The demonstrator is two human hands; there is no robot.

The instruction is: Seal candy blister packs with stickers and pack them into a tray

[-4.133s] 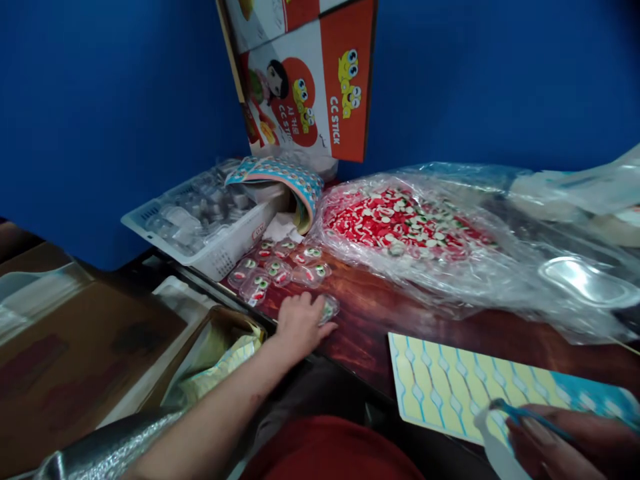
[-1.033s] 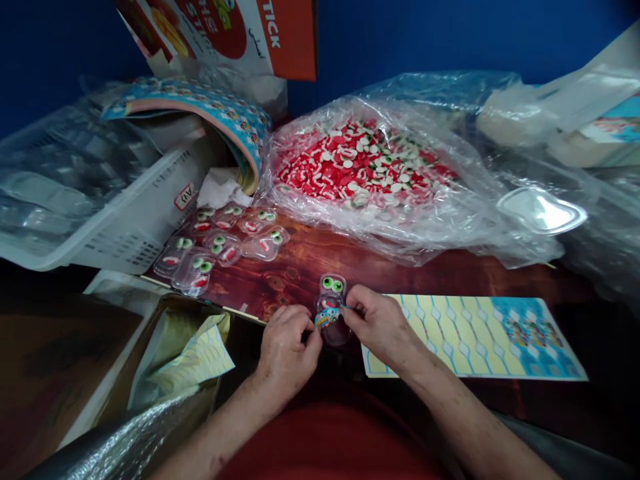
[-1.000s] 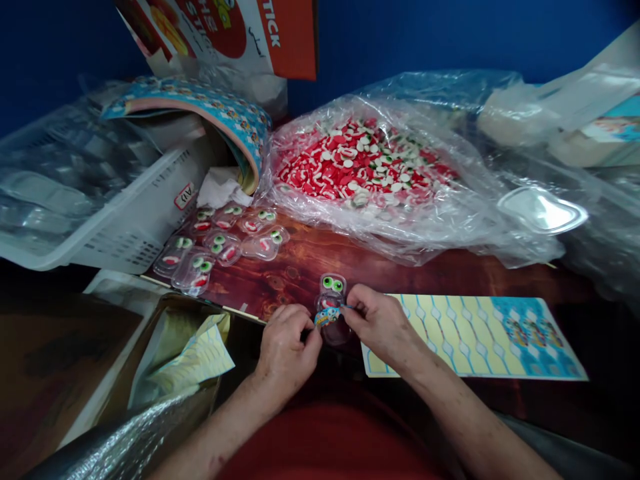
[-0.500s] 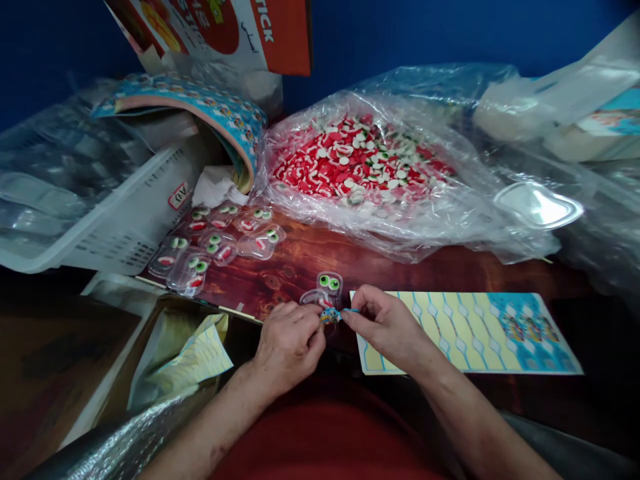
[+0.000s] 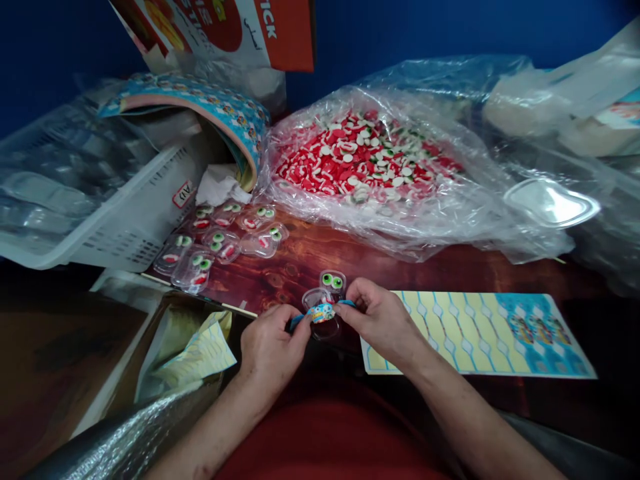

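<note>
dim, light from above; glare on plastic bag [image 5: 400, 200], dark corners, wide-angle warp at edges, slight blur.

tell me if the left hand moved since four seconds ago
Yes. The left hand left the clear plastic candy packs by the white basket, coming nearer to pinch a colourful sticker.

Dark wooden table [image 5: 300, 260], candy bag [image 5: 370, 160], sticker sheet [image 5: 475, 333], apparently filled clear packs [image 5: 220, 240]

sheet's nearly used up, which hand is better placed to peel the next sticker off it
Right, probably. The right hand sits beside the near-left corner of the sticker sheet, which lies on its side of the table. The left hand is farther off, and both pinch the sticker across the clear pack.
</note>
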